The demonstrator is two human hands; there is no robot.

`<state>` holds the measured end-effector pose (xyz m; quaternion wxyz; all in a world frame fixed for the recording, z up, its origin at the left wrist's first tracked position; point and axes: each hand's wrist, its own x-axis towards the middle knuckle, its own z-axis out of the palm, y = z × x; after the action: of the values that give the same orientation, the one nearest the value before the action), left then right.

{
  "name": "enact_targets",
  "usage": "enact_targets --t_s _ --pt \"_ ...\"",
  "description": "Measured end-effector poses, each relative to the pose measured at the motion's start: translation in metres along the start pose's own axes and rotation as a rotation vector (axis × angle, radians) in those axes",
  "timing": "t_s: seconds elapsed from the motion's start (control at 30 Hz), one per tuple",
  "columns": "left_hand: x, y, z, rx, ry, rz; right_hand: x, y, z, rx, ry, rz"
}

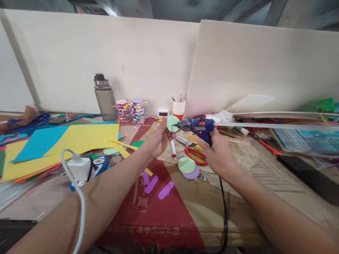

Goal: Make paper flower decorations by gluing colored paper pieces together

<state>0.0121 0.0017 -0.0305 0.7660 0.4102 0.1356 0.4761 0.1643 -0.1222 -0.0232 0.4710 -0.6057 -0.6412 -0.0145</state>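
Note:
Between the fingers of my left hand (158, 140) is a light green paper disc (172, 123), held up above the table. My right hand (219, 151) is closed round the handle of a blue hot glue gun (199, 126), whose nozzle points left at the disc. Whether the tip touches the paper I cannot tell. A long translucent glue stick (260, 125) sticks out of the gun's back. Below the hands, another green disc (186, 165) overlaps a lilac disc (191, 173). Several purple paper strips (166, 190) lie on the red part of the cardboard (157, 217).
Yellow and blue paper sheets (65, 146) and a white plug (80, 168) lie at left. Behind stand a bottle (105, 98), stacked paper discs (138, 111) and a cup (179, 108). Red-handled scissors (196, 156) lie near the glue gun; its black cord (225, 216) hangs over the edge.

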Motion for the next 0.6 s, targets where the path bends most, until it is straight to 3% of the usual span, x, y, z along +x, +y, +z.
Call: enact_targets --t_s 0.23,0.6 --pt "-0.0007 -0.0002 0.0019 0.016 0.027 0.016 -0.0001 0.0020 -0.0008 -0.080 0.067 -0.007" --pt "-0.0028 -0.0003 0.0004 0.070 -0.030 -0.002 0.0031 0.0007 -0.0034 -0.096 0.084 0.014"
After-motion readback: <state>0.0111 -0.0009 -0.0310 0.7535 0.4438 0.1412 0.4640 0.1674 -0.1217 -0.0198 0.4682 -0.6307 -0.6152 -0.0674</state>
